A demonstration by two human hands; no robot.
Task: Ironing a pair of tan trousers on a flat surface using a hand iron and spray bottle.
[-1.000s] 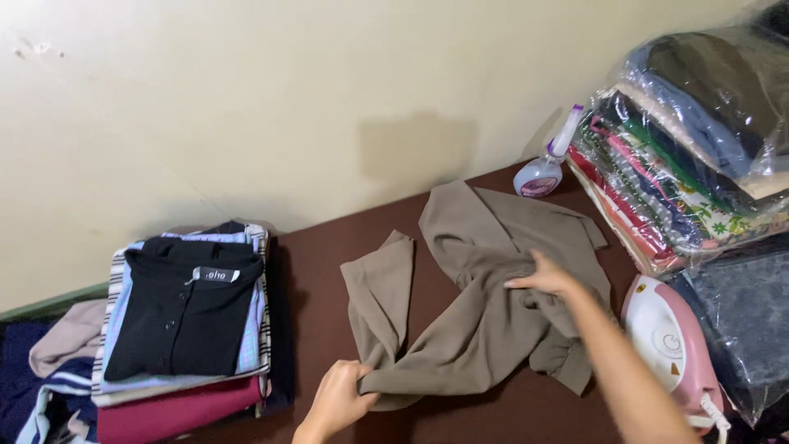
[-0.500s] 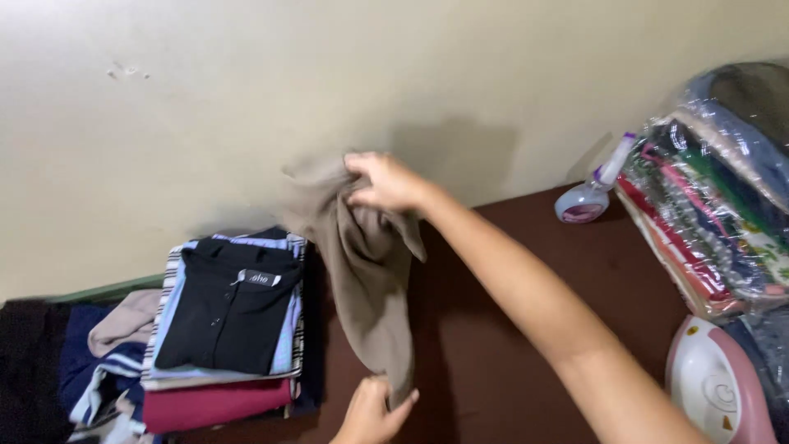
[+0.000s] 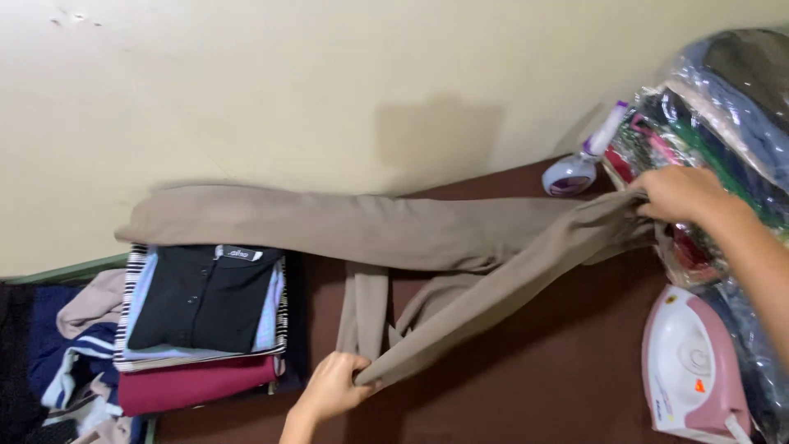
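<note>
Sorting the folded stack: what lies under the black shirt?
Under the black shirt show a light blue layer, a striped piece and a maroon garment; their middles are covered.

folded stack (image 3: 201, 316) left on table (image 3: 534, 386) | iron (image 3: 694, 366) right | spray bottle (image 3: 579, 164) behind | trousers (image 3: 394, 234) between

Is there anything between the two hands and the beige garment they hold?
Nothing visible. The left hand pinches the beige garment at its near end and the right hand grips its far end directly; both touch the cloth.
</note>
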